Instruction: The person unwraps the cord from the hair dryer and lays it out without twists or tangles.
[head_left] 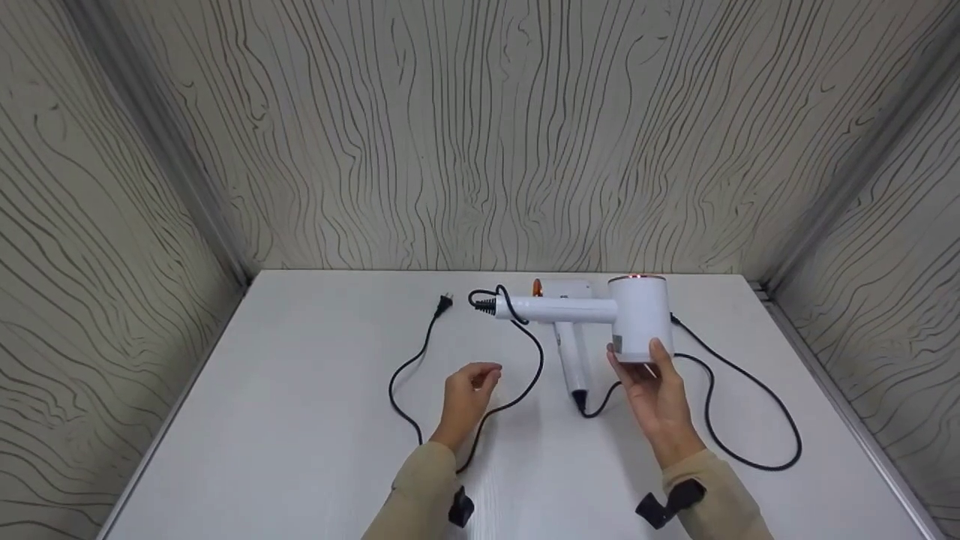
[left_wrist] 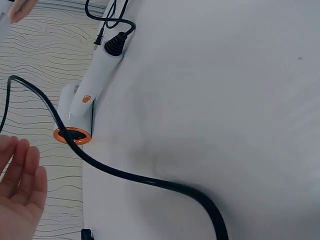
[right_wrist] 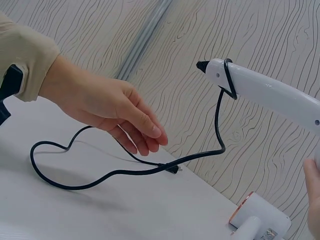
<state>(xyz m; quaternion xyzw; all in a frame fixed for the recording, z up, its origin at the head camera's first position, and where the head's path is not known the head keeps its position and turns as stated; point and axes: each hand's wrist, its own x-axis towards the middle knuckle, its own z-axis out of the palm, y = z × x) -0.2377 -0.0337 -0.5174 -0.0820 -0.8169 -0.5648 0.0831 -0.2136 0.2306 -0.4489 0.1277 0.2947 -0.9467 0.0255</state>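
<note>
My right hand (head_left: 658, 397) holds a white hair dryer (head_left: 643, 319) by one end of its barrel, above the table. The dryer's handle points left, and its black cord (right_wrist: 220, 120) is looped around the handle's end. The left hand (head_left: 466, 397) hovers beside this cord, fingers loosely bent and holding nothing; in the right wrist view this left hand (right_wrist: 117, 110) is apart from the cord. Behind the held dryer, a second white hair dryer (head_left: 572, 364) lies on the table, partly hidden. Its orange-rimmed end (left_wrist: 86, 139) shows in the left wrist view.
A black plug (head_left: 445, 303) lies toward the back of the white table (head_left: 300, 390), with its cord curving to the front. Another black cord (head_left: 795, 442) makes a wide loop on the right. Patterned panels (head_left: 480, 135) stand behind and at both sides.
</note>
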